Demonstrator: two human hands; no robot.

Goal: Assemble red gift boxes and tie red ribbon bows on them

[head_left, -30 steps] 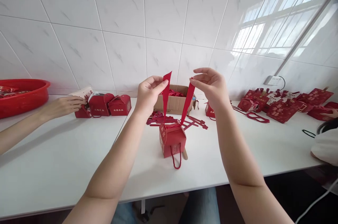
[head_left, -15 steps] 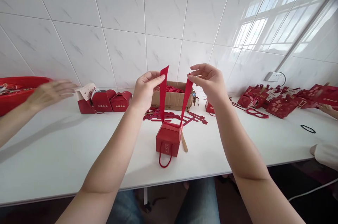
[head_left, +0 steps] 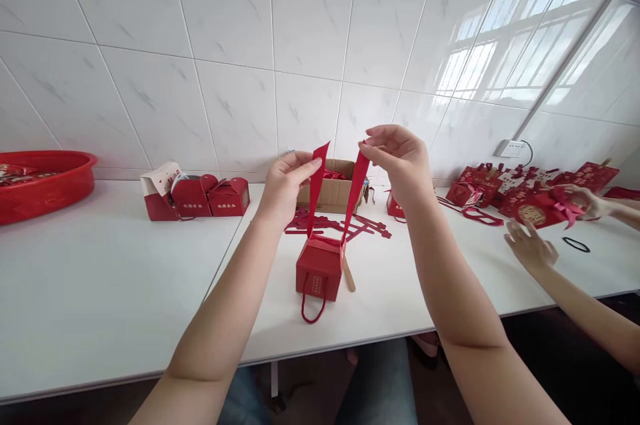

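A small red gift box [head_left: 320,263] with a cord handle [head_left: 314,318] hanging at its front stands on the white table. From its top rises a red ribbon [head_left: 317,188], its two ends pulled up and apart. My left hand [head_left: 287,185] pinches one end between thumb and fingers. The other end is pinched by my right hand [head_left: 399,155], whose remaining fingers are loosely curled. Beside the box, at its right, lies a wooden stick [head_left: 349,276], partly hidden by the box.
Behind the box are loose red cut-out strips [head_left: 367,230] and a cardboard box [head_left: 333,197] of red material. Red boxes [head_left: 194,197] and a red basin [head_left: 50,191] stand left. At right, a co-worker's hands [head_left: 533,248] handle a red ribboned box [head_left: 540,209] near a black ring [head_left: 576,244].
My hands shift slightly right and down, still pinching the ribbon ends. The other person's hand at left has gone from view. At right, a co-worker's hands have come in with a ribboned box.
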